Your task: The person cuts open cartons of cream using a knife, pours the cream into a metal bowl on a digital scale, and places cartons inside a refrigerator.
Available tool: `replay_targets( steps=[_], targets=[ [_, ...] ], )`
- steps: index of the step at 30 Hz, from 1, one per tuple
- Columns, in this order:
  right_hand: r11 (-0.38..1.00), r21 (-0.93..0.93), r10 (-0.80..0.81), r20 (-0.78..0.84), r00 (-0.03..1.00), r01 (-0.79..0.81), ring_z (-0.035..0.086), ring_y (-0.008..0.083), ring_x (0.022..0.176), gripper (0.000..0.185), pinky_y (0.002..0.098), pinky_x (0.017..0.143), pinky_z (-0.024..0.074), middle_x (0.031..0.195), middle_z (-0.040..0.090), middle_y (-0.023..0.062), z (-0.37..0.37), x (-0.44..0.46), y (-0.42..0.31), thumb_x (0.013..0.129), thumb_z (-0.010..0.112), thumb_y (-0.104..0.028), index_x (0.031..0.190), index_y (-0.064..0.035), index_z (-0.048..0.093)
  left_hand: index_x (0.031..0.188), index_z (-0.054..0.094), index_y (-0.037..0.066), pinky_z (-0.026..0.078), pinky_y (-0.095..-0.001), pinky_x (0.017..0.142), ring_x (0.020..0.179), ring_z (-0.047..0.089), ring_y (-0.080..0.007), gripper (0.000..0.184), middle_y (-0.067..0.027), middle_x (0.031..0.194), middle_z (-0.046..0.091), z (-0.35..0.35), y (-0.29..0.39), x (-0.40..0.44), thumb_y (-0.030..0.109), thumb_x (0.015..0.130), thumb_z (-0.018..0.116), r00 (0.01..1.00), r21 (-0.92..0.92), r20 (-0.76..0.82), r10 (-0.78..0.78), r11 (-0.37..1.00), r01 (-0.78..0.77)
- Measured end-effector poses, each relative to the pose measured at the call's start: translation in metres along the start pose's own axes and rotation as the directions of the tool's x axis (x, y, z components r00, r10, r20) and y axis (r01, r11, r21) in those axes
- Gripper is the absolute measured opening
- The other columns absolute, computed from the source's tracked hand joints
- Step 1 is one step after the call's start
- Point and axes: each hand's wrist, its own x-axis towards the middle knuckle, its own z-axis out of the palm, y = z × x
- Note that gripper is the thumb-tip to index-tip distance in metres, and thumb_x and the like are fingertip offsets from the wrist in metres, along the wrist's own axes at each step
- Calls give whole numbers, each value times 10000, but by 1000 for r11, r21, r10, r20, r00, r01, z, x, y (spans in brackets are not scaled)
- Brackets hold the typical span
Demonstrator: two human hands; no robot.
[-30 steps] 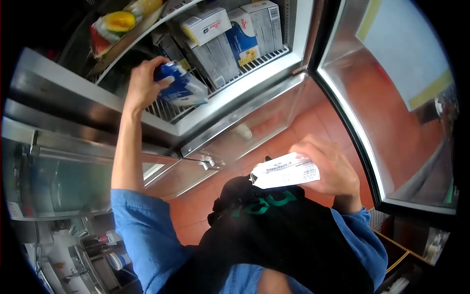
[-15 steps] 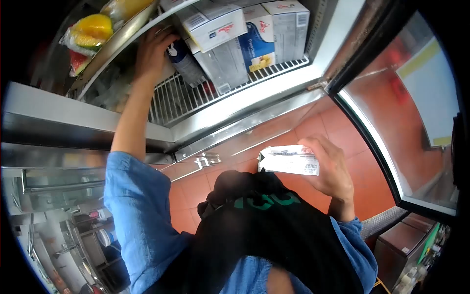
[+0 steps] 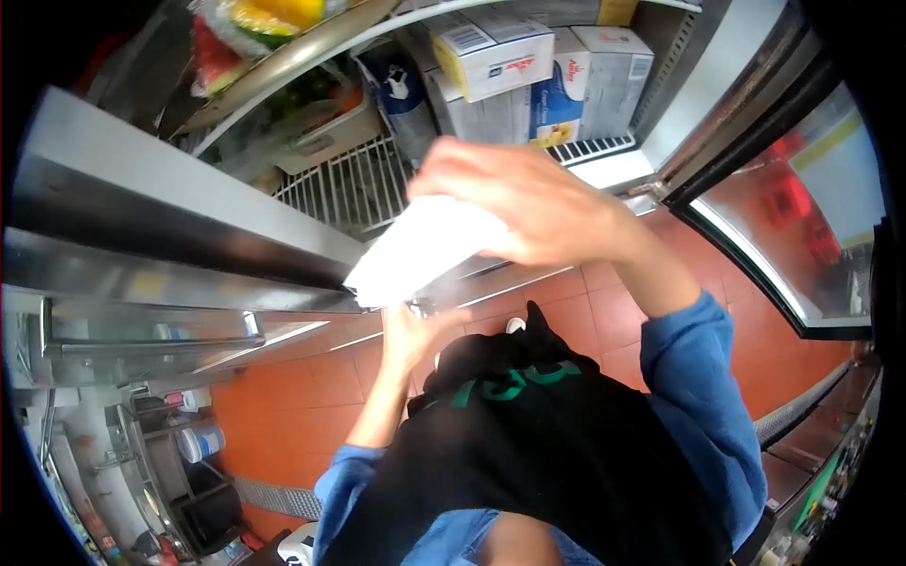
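Observation:
My right hand [image 3: 519,203] is closed round the upper part of a white carton [image 3: 420,250], held tilted in front of the fridge shelf. Just below the carton's lower end is my left hand [image 3: 411,335], its thumb stretched out to the side and its other fingers partly hidden and blurred. Whether it touches the carton is unclear. On the wire shelf [image 3: 344,189], a dark blue package [image 3: 396,99] leans beside several grey and white boxes [image 3: 500,66].
Wrapped yellow fruit [image 3: 274,17] lies on the upper shelf at the left. A plastic tub [image 3: 330,140] stands deeper in the fridge. The open glass door [image 3: 774,255] is at the right. Red floor tiles [image 3: 293,396] lie below; a white bucket [image 3: 200,441] is at the lower left.
My left hand has let go of the blue package, which now stands by the boxes, and has come down out of the fridge. My right hand has raised the carton up and left.

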Motion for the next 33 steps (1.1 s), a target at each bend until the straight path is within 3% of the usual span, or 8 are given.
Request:
replay_targets(
  steps=[3,10,14,18,21,27,29,33],
  targets=[
    [992,-29,-122,99,988,125,575,335,983,440,428,823,492,1055,538,120,20,43,23,697,628,-18,1125,-58,533,1073,609,-74,493,-309,812,882,621,-176,488,-115,975,674,18,-13,30,90,673,836,903,57,-430,-15,997,44],
    [974,-213,-101,-123,987,73,504,351,1114,632,421,764,552,1248,472,179,22,47,16,739,719,-146,1315,-117,459,1235,499,-63,496,-364,841,1055,584,-228,612,-179,1169,604,46,5,91,108,726,792,575,63,-811,106,994,-93],
    [983,-61,166,-139,976,-175,581,270,979,456,346,750,534,1067,601,80,19,-76,19,777,703,-151,1210,-96,575,1144,559,-62,500,-416,794,908,645,-333,655,-209,991,665,36,-38,138,327,690,827,413,253,-898,149,945,208],
    [326,570,943,-135,305,-754,675,199,853,292,324,705,550,958,692,110,66,-292,95,862,671,-165,1104,-9,627,1002,588,-75,505,-472,749,844,650,-417,673,-258,905,666,32,-48,172,428,635,846,353,325,-917,185,860,393],
    [77,922,905,-224,-361,-379,642,231,699,428,350,568,571,843,652,105,61,-459,154,927,566,-304,1177,43,551,1123,455,-67,502,-513,744,850,635,-460,726,-292,921,641,43,-61,191,396,696,816,424,429,-869,256,817,385],
    [348,889,825,-141,-548,296,516,289,1160,747,450,987,440,1264,521,185,-81,-479,228,919,386,-646,1299,-6,452,1341,309,-96,361,-412,1042,1203,480,-412,762,-296,1286,467,25,-59,177,103,713,692,739,305,-669,82,937,172],
    [561,814,799,-486,-353,150,429,298,1269,819,453,1067,367,1371,464,134,-100,-461,261,905,264,-710,1371,-52,403,1423,264,-59,358,-382,1044,1227,475,-358,778,-253,1321,466,9,-74,168,59,761,656,726,360,-633,269,932,-31],
    [629,764,743,-536,-400,143,394,317,1306,846,478,1094,329,1442,397,117,-106,-443,286,895,177,-731,1396,-83,390,1453,308,34,422,-340,982,1206,498,-254,679,-208,1383,430,-10,28,156,-55,843,593,679,169,-646,350,932,-321]
  ],
)
